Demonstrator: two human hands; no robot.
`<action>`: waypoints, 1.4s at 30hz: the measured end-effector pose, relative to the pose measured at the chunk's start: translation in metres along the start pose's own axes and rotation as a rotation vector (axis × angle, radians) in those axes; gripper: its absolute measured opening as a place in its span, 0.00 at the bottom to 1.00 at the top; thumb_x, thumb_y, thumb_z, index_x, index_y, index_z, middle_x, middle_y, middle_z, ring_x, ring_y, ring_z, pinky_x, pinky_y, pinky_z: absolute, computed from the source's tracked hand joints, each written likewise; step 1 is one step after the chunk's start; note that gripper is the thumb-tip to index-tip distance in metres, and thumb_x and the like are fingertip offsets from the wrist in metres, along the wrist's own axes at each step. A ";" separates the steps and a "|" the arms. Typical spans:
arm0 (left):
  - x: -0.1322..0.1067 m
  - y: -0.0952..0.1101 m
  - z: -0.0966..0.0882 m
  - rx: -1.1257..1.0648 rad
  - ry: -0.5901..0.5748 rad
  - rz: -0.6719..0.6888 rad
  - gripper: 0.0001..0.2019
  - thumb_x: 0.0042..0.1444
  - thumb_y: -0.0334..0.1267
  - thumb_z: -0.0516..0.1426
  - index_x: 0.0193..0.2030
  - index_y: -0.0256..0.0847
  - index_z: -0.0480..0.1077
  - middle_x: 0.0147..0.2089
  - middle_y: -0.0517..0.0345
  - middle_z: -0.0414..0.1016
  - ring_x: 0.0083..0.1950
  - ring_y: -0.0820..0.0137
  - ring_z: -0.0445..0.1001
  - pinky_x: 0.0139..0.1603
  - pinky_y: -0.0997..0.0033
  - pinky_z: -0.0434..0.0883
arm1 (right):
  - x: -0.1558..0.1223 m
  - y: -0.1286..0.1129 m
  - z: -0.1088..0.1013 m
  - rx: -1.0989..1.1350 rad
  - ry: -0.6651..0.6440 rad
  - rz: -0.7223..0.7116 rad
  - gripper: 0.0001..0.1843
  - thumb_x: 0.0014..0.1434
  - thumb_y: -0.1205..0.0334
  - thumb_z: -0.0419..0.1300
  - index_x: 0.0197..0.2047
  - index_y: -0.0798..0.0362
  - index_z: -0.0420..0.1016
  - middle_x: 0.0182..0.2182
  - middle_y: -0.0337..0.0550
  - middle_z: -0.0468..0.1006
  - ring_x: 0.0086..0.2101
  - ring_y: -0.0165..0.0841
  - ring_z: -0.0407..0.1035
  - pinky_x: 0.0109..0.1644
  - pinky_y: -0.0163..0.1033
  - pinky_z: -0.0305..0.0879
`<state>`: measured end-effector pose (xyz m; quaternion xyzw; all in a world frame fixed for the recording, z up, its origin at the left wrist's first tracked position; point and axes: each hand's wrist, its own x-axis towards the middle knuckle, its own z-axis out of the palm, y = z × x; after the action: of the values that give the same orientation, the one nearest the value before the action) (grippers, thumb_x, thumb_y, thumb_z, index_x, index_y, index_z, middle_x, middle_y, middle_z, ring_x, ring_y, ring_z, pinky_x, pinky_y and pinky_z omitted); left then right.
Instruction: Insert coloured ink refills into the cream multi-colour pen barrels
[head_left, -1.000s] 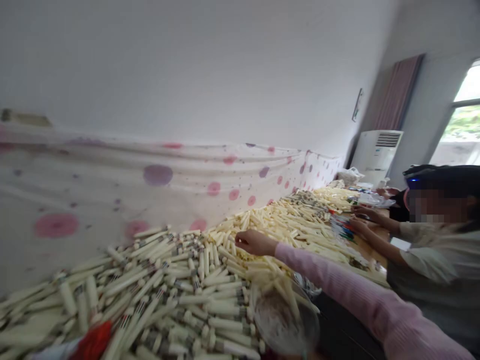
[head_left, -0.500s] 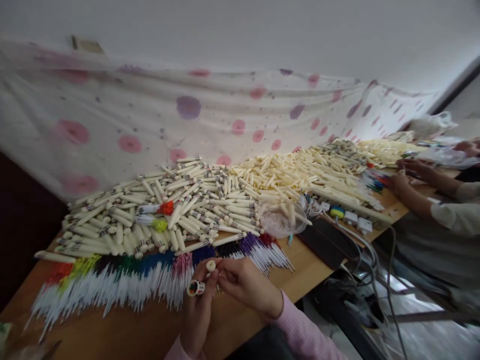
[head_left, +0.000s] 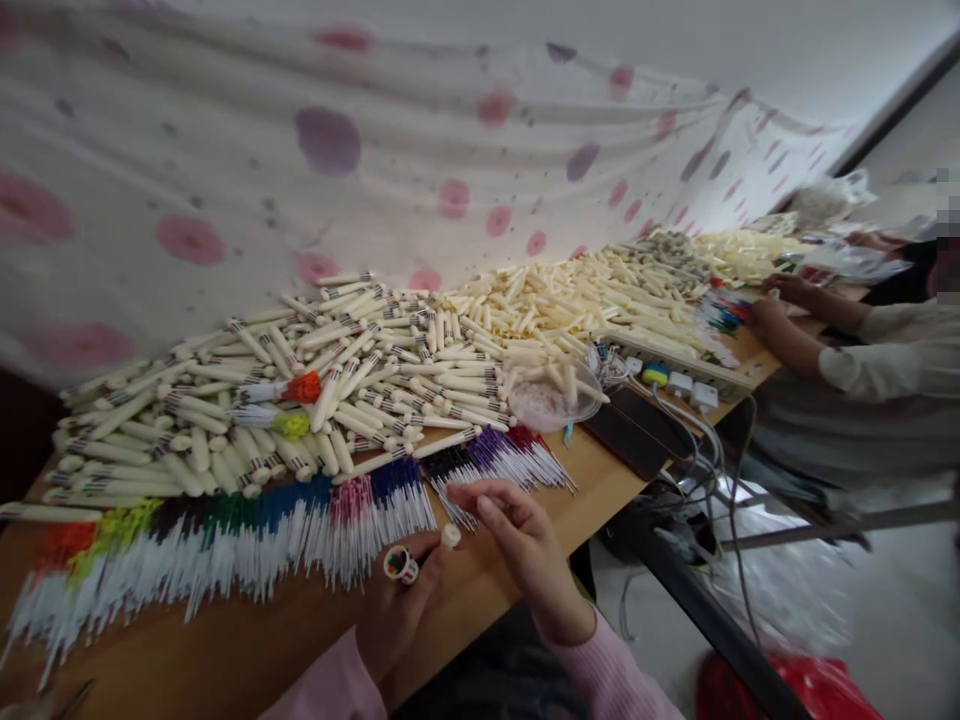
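My left hand [head_left: 401,600] is closed around a cream multi-colour pen barrel [head_left: 400,565], whose open end faces me and shows several coloured bits inside. At that hand's thumb and fingertip sits a small round cream pen cap [head_left: 451,535]. To the right, my right hand [head_left: 517,540] is raised over the table edge with thumb and fingers apart, and nothing shows in it. Beyond its fingertips lie black-tipped pen refills [head_left: 446,470] and purple-tipped pen refills [head_left: 499,452]. A long row of other coloured refills [head_left: 247,540] lies left of my hands.
A large heap of cream pen barrels [head_left: 360,370] covers the back of the table [head_left: 187,660]. A clear plastic bowl [head_left: 547,400] holds small parts. Right of it are a dark flat case [head_left: 634,430] and a power strip [head_left: 705,370] with cables. Another person's hands [head_left: 776,305] work farther right.
My right hand has parted from the left and moved rightward, its fingers opening. The left hand keeps the barrel and cap. The camera view has tipped down and shifted right.
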<state>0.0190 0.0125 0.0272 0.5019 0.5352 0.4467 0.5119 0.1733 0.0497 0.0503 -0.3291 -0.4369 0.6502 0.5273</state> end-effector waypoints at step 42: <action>0.002 0.001 -0.010 0.070 0.017 0.158 0.05 0.50 0.32 0.61 0.27 0.41 0.79 0.22 0.61 0.78 0.23 0.73 0.72 0.25 0.78 0.67 | -0.008 -0.013 -0.009 -1.083 -0.371 -0.196 0.11 0.68 0.63 0.49 0.34 0.53 0.65 0.31 0.43 0.68 0.31 0.33 0.64 0.34 0.37 0.57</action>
<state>0.0092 0.0147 0.0293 0.5564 0.5137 0.4710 0.4524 0.1881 0.0447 0.0579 -0.3906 -0.8207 0.3289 0.2564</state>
